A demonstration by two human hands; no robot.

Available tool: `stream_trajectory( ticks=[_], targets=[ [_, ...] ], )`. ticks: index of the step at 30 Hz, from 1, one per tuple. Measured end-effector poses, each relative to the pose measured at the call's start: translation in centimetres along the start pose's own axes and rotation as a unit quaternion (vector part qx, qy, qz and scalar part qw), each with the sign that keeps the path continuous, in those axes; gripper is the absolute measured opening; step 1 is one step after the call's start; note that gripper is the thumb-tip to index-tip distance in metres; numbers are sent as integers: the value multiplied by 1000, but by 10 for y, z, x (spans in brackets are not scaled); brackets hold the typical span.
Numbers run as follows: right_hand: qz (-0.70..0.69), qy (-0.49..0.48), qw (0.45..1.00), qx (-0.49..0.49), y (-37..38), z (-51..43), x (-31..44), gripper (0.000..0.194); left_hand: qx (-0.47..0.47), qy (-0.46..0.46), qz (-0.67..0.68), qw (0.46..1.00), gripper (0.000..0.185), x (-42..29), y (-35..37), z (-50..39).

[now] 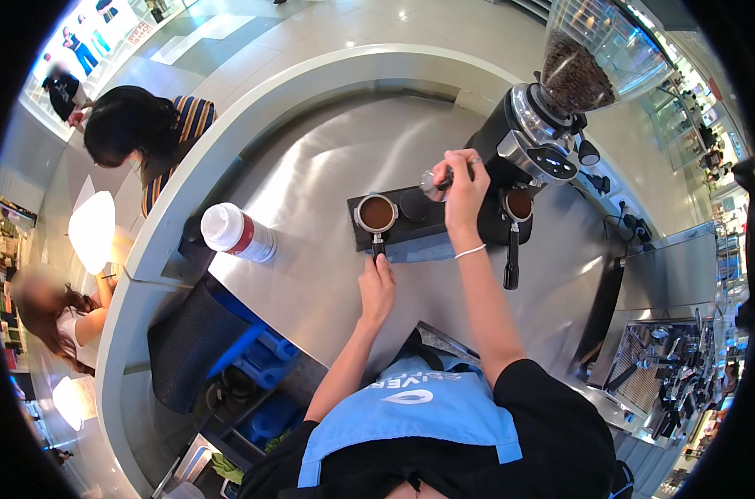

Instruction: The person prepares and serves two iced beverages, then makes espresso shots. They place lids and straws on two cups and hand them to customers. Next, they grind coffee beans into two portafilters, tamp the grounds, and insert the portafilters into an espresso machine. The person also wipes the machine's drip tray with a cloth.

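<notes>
My left hand [377,290] grips the black handle of a portafilter [377,213], whose basket is full of brown ground coffee. The basket rests at the left end of a black tamping stand [360,238]. Raised over the stand's right part, my right hand [468,193] holds a tamper [432,185] with a shiny metal base. A round dark recess shows in the stand between basket and tamper. Further right, a second portafilter [518,204] with ground coffee sits under the spout of a coffee grinder [533,137], its handle pointing towards me.
A white tub with a red label band [239,232] stands left on the steel counter [302,274]. A curved white partition [278,87] rings the counter, with two people [143,131] beyond it at left. Beans fill part of the grinder's hopper [577,72]. Metal tools [664,362] lie at right.
</notes>
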State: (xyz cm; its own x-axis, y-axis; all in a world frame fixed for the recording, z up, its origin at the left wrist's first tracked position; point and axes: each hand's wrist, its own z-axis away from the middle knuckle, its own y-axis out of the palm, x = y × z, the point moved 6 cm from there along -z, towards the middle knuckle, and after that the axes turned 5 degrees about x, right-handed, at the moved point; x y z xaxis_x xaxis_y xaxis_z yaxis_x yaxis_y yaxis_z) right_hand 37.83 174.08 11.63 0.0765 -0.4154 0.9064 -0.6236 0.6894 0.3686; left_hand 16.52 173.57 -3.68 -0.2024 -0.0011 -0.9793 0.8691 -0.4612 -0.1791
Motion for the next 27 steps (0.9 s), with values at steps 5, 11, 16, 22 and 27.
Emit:
stream_trajectory(
  ticks=[5, 11, 16, 22, 27],
  targets=[
    [81, 3, 996, -22, -48, -11, -27, 20, 39, -36, 65, 996, 39, -23, -7, 17],
    [99, 20, 995, 0, -61, -5, -68, 18, 123, -111, 97, 981, 37, -48, -31, 52],
    [260, 11, 965, 29, -68, -8, -62, 25, 220, -96, 0, 971, 34, -45, -21, 71],
    [315, -74, 946, -10, -124, 50, 10, 40, 280, -103, -58, 953, 36, -15, 20, 64],
    [318, 9, 947, -45, -190, 158, 56, 26, 300, -93, -50, 948, 37, 1, 45, 39]
  ],
)
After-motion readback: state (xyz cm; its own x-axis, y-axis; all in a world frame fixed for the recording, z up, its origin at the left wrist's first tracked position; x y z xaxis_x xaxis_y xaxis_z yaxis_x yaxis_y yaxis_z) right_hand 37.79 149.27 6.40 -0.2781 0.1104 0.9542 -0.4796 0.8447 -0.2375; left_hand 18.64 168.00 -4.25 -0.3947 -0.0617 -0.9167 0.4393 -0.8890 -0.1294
